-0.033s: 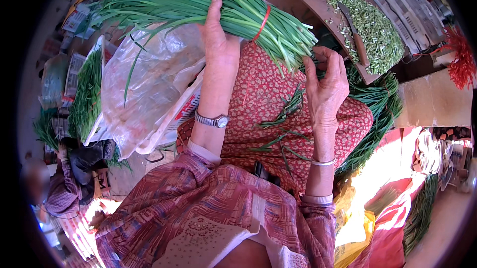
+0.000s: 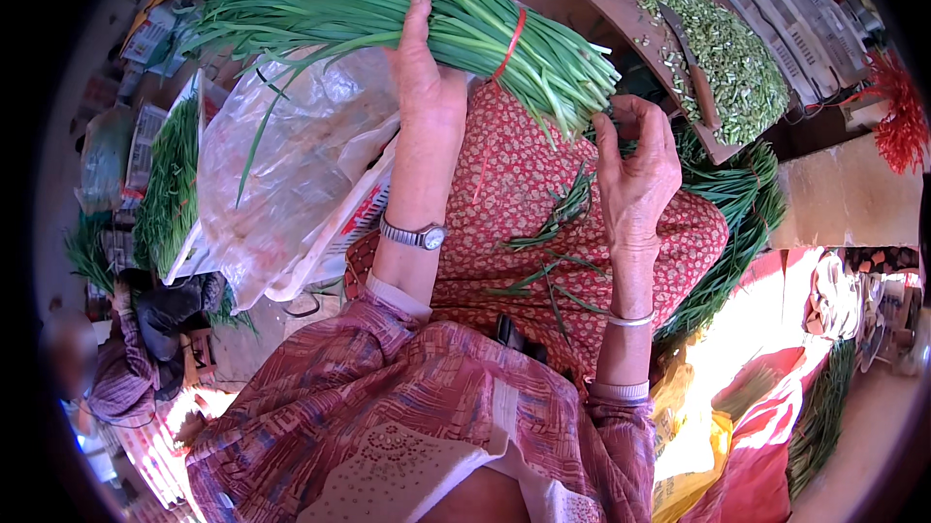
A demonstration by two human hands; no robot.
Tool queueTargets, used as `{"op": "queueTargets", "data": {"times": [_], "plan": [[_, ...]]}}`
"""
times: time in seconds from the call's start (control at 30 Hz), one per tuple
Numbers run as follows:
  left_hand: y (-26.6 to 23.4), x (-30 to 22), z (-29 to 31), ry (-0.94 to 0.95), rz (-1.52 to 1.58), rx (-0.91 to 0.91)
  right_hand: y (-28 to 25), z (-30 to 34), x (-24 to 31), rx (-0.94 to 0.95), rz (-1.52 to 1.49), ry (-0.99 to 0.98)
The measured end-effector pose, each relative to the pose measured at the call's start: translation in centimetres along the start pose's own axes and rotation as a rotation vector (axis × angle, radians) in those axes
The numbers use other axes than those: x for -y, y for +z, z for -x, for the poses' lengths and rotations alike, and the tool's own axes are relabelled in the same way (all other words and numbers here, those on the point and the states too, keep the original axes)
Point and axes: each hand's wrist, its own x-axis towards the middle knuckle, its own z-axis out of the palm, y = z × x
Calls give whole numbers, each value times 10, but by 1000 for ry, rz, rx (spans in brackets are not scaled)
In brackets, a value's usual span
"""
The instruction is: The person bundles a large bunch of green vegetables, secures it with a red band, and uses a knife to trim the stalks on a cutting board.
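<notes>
A thick bunch of garlic chives [image 2: 456, 24], bound with a red band [image 2: 511, 46], lies across my left hand [image 2: 425, 82]. That hand is closed round the leaves, with the thumb on top. At the pale cut stem ends on the right, my right hand [image 2: 635, 159] has its thumb and fingertips curled together in a pinch. Whatever is between those fingertips is too small to make out. Below the bunch, my lap is covered by a red flowered apron [image 2: 514, 174], where loose green leaves [image 2: 562, 213] are scattered.
On the right, a board [image 2: 621, 0] bears chopped stem ends [image 2: 747, 67] and a wooden-handled knife [image 2: 703, 87]. More chives [image 2: 737, 193] lie beside my right knee. A plastic-lined crate [image 2: 301, 164] stands left. Red ties [image 2: 897, 111] hang far right. Another person [image 2: 126, 368] sits far left.
</notes>
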Motion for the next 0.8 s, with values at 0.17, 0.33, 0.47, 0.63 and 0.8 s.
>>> {"op": "queueTargets", "data": {"times": [0.17, 0.33, 0.47, 0.63, 0.8], "plan": [[-11, 0, -6, -71, 13, -36, 3, 5, 4, 25, -30, 57], [-9, 0, -3, -101, 37, -49, 7, 7, 17, -80, 21, -20], [-5, 0, 1, -68, 5, -56, 12, 6, 9, -98, 118, -47], [-10, 0, -1, -38, 23, -7, 19, 7, 6, -61, 136, -59], [-10, -1, -1, -32, 62, 4, 29, 20, 11, -62, 73, 4]]}}
